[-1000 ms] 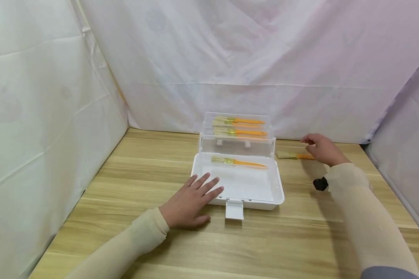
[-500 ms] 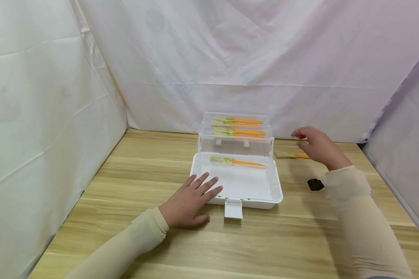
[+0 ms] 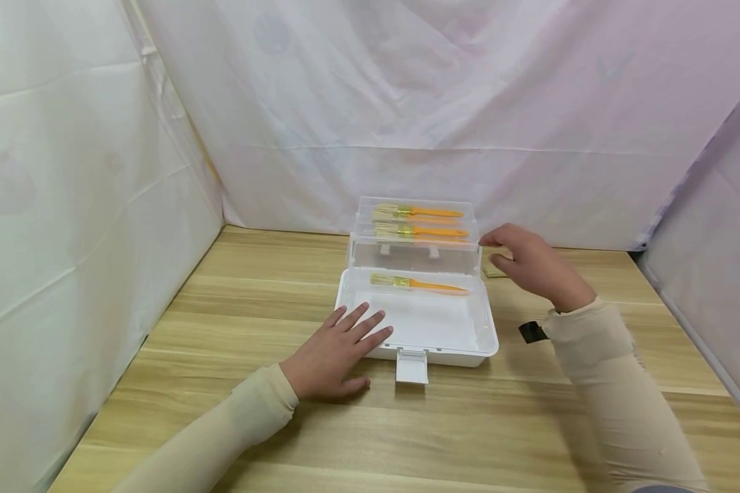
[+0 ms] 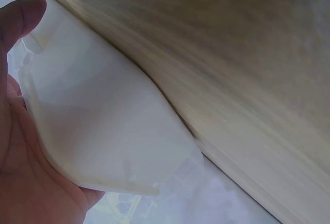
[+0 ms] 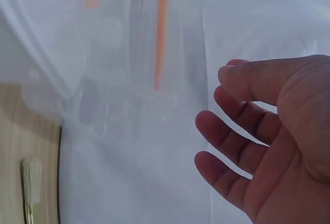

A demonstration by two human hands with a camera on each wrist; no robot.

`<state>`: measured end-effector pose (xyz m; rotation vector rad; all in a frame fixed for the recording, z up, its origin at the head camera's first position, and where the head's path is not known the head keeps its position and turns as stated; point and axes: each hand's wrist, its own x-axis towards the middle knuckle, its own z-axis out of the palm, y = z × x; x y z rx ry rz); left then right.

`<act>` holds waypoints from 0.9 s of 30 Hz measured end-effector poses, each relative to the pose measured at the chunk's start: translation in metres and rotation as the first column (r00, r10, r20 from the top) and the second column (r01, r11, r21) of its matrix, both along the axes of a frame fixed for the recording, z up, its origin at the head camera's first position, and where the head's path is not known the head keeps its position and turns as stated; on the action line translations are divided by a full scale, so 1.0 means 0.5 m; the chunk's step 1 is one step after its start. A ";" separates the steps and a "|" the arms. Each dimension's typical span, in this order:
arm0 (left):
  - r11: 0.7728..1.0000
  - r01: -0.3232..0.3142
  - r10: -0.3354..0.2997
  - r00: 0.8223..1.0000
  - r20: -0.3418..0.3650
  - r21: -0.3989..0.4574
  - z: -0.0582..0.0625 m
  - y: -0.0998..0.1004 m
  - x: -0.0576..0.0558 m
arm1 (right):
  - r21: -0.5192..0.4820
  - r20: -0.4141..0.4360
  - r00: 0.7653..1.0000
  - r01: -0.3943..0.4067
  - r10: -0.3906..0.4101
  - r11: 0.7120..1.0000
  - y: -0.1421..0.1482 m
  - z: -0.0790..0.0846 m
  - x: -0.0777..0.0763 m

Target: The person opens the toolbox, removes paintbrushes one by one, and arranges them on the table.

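A white plastic box (image 3: 450, 357) stands with its clear tiered trays (image 3: 370, 257) raised at the back. Two orange-handled brushes (image 3: 439, 213) lie in the raised trays, and another brush (image 3: 438, 285) lies lower, across the back of the box. My left hand (image 3: 328, 359) rests on the front left rim, fingers spread; the left wrist view shows its palm (image 4: 41, 167) against the outer wall (image 4: 98, 105). By the trays' right end hovers my right hand (image 3: 536, 267), fingers loosely bent, nothing between them. It hides most of a brush (image 3: 495, 270) on the table; bristles (image 5: 32, 183) show in the right wrist view.
The box's front latch (image 3: 412, 368) hangs down over the wooden table (image 3: 444, 431). White curtains (image 3: 345, 103) enclose the table at the back and both sides. A black piece (image 3: 532, 332) hangs from the right sleeve.
My right hand has moved left from above the loose brush to the trays' right end, and now covers the brush's handle in the head view. The left hand has stayed on the rim.
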<state>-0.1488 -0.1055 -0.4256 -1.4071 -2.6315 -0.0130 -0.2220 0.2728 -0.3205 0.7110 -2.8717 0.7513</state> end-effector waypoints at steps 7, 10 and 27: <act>1.000 0.005 -0.005 1.000 -0.007 0.010 0.001 0.001 0.000 | 0.040 -0.008 0.996 -0.083 0.084 0.996 -0.044 -0.014 0.003; 1.000 0.008 -0.008 1.000 -0.015 0.011 0.002 0.000 0.000 | 0.023 -0.001 0.995 -0.101 0.101 0.995 -0.058 -0.014 0.004; 1.000 0.006 -0.006 1.000 -0.007 0.017 -0.002 -0.001 -0.001 | 0.051 -0.008 0.984 -0.178 0.178 0.983 -0.131 -0.028 -0.019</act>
